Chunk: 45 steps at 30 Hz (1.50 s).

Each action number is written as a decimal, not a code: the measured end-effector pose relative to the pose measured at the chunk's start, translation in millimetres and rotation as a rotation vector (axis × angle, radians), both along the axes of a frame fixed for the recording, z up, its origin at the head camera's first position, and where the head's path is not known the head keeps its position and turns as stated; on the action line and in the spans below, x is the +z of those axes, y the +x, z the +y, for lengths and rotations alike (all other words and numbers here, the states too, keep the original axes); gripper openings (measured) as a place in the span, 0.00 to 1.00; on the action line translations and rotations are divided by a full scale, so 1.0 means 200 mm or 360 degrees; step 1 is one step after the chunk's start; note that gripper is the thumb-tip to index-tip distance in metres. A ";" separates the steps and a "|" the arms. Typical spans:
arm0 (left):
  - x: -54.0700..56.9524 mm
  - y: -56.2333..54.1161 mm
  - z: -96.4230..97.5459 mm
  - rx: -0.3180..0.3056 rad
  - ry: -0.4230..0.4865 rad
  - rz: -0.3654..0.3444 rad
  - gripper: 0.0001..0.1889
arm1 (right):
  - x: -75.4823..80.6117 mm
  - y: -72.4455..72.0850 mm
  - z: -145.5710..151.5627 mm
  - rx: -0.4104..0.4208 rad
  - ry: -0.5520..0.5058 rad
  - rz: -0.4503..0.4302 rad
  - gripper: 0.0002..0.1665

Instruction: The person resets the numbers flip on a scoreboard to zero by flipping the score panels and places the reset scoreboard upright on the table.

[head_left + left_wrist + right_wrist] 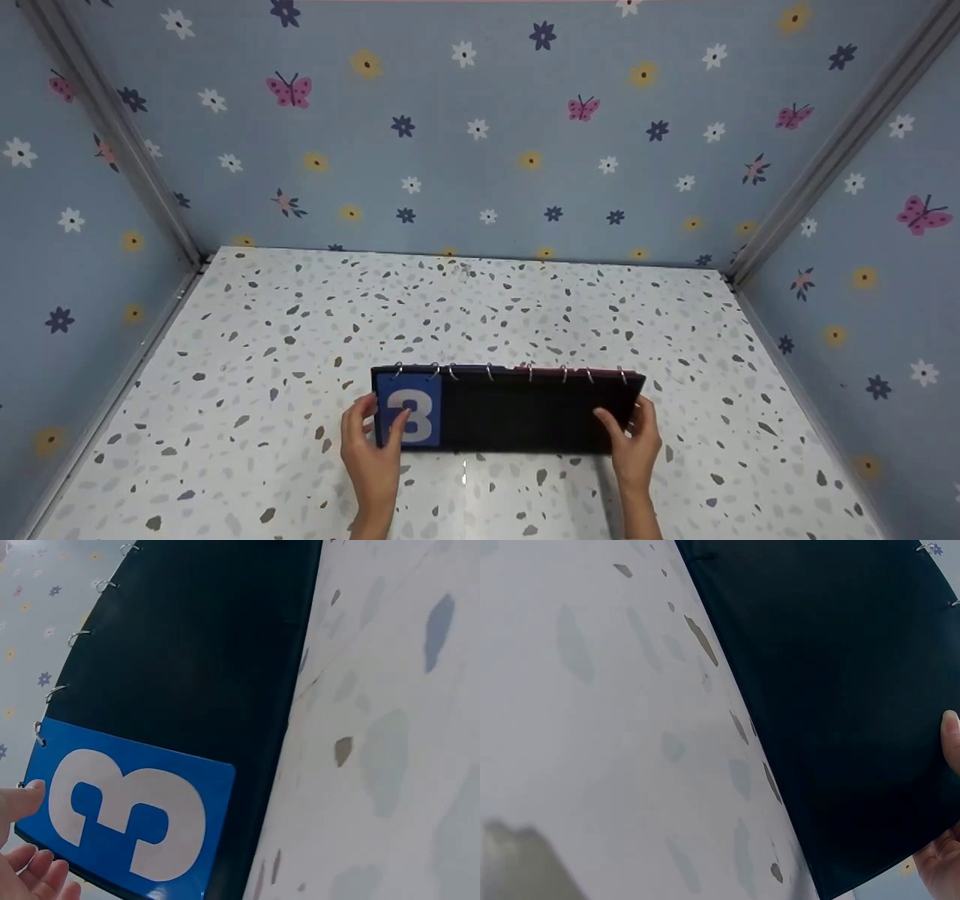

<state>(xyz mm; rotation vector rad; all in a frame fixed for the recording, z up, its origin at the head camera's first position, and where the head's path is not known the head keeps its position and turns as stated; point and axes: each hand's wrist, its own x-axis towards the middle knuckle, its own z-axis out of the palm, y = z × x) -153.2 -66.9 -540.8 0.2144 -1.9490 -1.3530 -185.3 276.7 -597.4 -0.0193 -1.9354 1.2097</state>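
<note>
A black flip scoreboard (517,412) with metal rings along its top edge stands on the speckled table, its front toward me. At its left end hangs a blue number card (221,787) with a white 3. My left hand (373,454) grips the left end, thumb over the card and fingers at the side edge. At the other end my right hand (634,442) holds the board, its thumb on the black front and the fingers round the edge. A sliver of red shows behind the top right edge; the back is hidden.
The white speckled tabletop (465,315) spreads around the board. Blue panels (480,90) printed with flowers and butterflies rise at the back and on both sides, with grey metal posts (840,142) in the corners.
</note>
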 end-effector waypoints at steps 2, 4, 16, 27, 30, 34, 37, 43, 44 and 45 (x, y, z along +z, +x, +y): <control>-0.01 0.00 0.01 0.0017 0.0005 -0.0047 0.26 | 0.00 0.00 0.00 0.0007 -0.0013 -0.0006 0.31; 0.07 0.04 0.04 0.0016 0.0036 -0.0104 0.25 | 0.00 0.00 0.00 0.0015 -0.0027 -0.0011 0.31; 0.04 0.00 0.02 0.0085 0.0088 -0.0207 0.19 | 0.00 0.00 0.00 0.0016 -0.0012 0.0007 0.30; 0.08 -0.01 -0.05 0.0053 0.0220 -0.0301 0.09 | 0.00 0.01 0.00 0.0023 -0.0034 -0.0010 0.30; 0.06 -0.02 -0.06 0.0033 0.0251 -0.0240 0.08 | 0.00 0.00 0.00 0.0023 -0.0026 -0.0004 0.30; 0.06 -0.02 -0.07 0.0028 0.0251 -0.0189 0.10 | 0.00 0.00 0.00 0.0022 -0.0021 -0.0004 0.30; 0.09 0.00 -0.07 0.0043 0.0136 -0.0195 0.08 | 0.00 0.00 0.00 0.0015 -0.0025 -0.0018 0.30; 0.14 0.05 -0.08 0.0066 -0.0075 -0.0243 0.12 | 0.00 0.00 0.00 -0.0025 -0.0011 -0.0040 0.30; 0.15 0.05 -0.08 0.0065 -0.0086 -0.0277 0.14 | 0.00 0.00 0.00 -0.0023 -0.0010 -0.0036 0.30; 0.16 0.06 -0.08 0.0056 -0.0086 -0.0305 0.15 | 0.00 0.00 0.00 -0.0020 -0.0013 -0.0033 0.30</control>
